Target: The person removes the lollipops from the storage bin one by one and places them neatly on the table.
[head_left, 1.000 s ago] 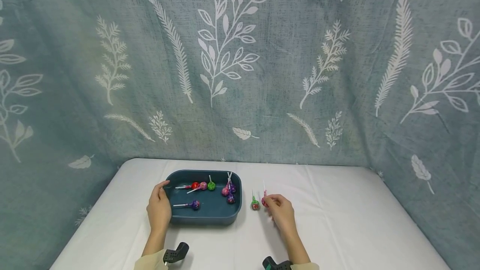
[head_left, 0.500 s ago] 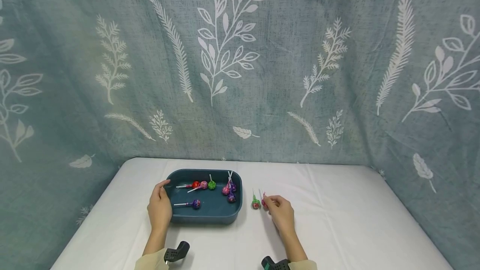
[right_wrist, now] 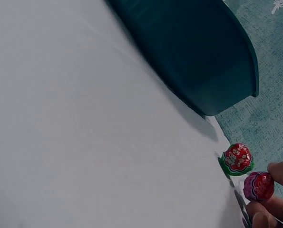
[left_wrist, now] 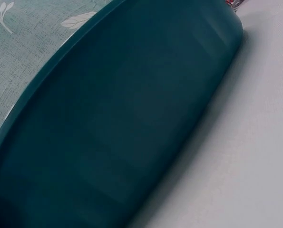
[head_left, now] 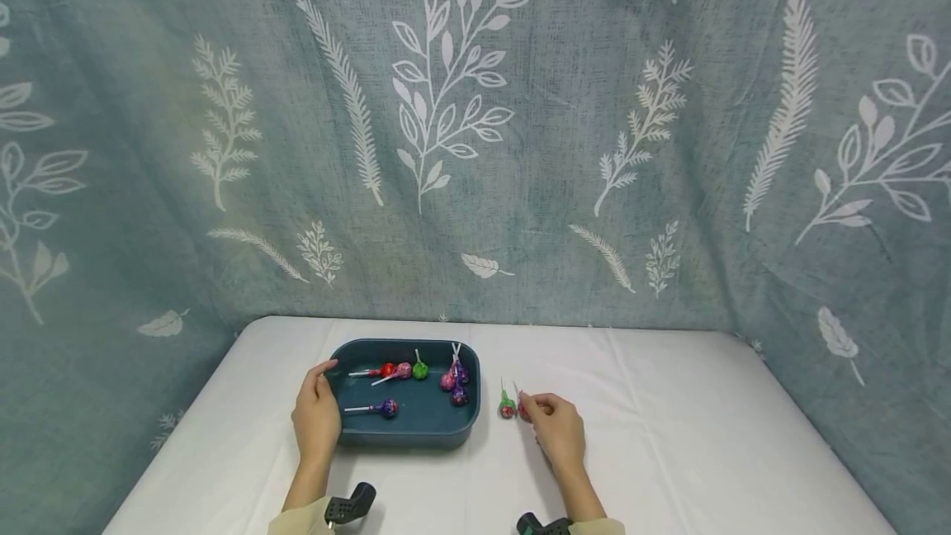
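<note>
Pinching, between thumb and finger of the right hand (head_left: 559,429), a round lollipop in shiny pink-and-red wrapper (right_wrist: 258,186). Just left of that hand, on a white-cloth-covered bench (head_left: 654,452), a round lollipop in green-and-red wrapper (right_wrist: 238,158). Farther left, a smooth, dark-teal, rounded-rectangular tray (head_left: 401,439). Loosely extended, fingers of the left hand (head_left: 315,411) against the opposite wall and rim. Inside, right of the left fingertips, a round red-wrapped lollipop (head_left: 388,370), a round pink-wrapped lollipop (head_left: 404,371) and a round green-wrapped lollipop (head_left: 419,371). Level with the middle of the left hand, a round purple-wrapped lollipop (head_left: 390,409), stick toward it. Nearest the right hand, a cluster of pink- and purple-wrapped lollipops (head_left: 460,395).
</note>
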Tool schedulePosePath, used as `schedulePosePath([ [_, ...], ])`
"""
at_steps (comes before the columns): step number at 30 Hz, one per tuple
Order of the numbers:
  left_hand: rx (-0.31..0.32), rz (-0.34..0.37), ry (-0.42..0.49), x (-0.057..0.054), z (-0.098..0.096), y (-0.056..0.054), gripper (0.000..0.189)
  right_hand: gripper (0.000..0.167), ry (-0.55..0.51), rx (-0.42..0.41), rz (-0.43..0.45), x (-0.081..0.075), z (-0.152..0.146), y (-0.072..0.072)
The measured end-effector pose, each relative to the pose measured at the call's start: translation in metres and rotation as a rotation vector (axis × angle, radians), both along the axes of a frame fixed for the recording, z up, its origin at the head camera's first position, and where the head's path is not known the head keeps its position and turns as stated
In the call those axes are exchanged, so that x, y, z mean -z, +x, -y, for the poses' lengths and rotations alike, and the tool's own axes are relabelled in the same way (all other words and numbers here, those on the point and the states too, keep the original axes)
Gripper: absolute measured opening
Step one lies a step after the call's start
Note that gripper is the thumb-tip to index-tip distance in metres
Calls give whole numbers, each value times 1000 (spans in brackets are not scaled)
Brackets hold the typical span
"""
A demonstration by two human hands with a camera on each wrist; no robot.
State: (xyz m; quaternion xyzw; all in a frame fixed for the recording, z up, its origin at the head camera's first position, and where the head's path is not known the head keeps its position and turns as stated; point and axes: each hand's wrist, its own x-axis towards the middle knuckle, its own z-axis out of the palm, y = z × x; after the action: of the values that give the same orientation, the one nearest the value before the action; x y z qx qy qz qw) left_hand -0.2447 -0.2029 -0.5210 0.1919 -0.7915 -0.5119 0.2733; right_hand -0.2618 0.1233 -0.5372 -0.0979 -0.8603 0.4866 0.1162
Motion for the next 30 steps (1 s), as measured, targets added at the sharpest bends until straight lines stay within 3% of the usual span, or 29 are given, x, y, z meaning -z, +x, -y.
schedulePosePath([
  [10,-1,-1,-2,2,0,1,33,28,95,7,-19,3,1,0],
  [22,-8,-13,-7,2,1,-1,32,31,-91,-16,19,3,-4,0],
  [30,3,2,8,3,0,-1,33,29,-133,-21,40,3,-8,3],
])
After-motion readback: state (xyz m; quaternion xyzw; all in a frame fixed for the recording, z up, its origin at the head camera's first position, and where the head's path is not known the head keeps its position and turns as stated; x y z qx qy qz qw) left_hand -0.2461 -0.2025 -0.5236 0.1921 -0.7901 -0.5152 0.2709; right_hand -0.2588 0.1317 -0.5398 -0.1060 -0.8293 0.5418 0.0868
